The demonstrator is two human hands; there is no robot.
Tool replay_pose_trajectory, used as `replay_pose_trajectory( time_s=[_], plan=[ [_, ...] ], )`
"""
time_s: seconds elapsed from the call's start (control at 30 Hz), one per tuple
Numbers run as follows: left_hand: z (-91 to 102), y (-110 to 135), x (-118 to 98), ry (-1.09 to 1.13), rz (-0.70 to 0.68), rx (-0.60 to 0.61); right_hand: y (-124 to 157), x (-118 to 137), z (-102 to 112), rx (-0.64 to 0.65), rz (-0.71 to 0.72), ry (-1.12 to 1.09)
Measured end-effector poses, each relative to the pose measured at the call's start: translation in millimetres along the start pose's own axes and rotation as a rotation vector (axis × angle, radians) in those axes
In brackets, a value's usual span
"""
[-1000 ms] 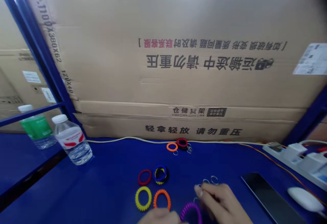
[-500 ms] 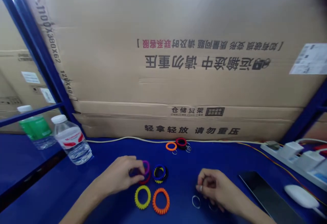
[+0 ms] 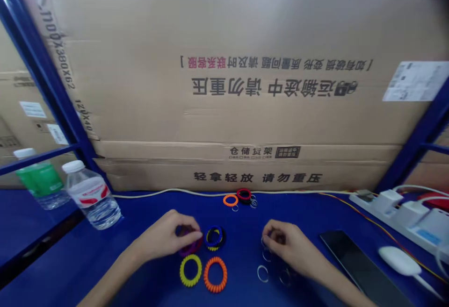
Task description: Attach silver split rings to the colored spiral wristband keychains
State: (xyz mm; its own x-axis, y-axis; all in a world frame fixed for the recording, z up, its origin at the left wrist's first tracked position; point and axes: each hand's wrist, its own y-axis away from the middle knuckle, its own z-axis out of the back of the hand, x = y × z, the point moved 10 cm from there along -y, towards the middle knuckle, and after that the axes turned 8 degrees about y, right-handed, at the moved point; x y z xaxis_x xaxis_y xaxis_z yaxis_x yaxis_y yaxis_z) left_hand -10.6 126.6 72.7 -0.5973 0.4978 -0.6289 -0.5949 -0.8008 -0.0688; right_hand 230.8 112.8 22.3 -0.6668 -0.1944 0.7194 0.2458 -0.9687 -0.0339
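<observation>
My left hand (image 3: 177, 234) is closed, thumb and fingers curled on a purple coil wristband (image 3: 186, 251) that it largely covers. A dark red band shows in part beneath. Just right of it, a blue coil wristband (image 3: 213, 238) lies on yellow and black ones. In front lie a yellow coil wristband (image 3: 190, 270) and an orange coil wristband (image 3: 215, 274). My right hand (image 3: 282, 241) is closed in a pinch, with a thin metal split ring (image 3: 263, 240) at its fingertips. Below it, another split ring (image 3: 263, 273) and a fainter one (image 3: 285, 277) rest on the blue table.
At the back lie an orange coil with a ring (image 3: 230, 200) and a red coil on a black one (image 3: 243, 195). Water bottles (image 3: 93, 199) stand left. A phone (image 3: 361, 269), white mouse-like device (image 3: 399, 260) and power strip (image 3: 403, 218) are right. A cardboard box (image 3: 224, 124) stands behind.
My left hand has lowered the purple coil toward the table. My right hand has lifted slightly, showing more split rings below it. The whole view has shifted a little.
</observation>
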Motion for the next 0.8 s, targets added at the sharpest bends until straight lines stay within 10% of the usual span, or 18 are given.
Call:
replay_pose_trajectory(
  time_s=[0.5,0.8],
  plan=[
    [-37.9,-124.8,-3.2,-0.351,-0.168,-0.034,-3.1,6.2,6.4,-0.163,0.113,0.668],
    [-24.8,-71.0,-41.0,-0.361,-0.147,-0.140,10.2,34.7,10.8,-0.241,0.299,0.430]
  ],
)
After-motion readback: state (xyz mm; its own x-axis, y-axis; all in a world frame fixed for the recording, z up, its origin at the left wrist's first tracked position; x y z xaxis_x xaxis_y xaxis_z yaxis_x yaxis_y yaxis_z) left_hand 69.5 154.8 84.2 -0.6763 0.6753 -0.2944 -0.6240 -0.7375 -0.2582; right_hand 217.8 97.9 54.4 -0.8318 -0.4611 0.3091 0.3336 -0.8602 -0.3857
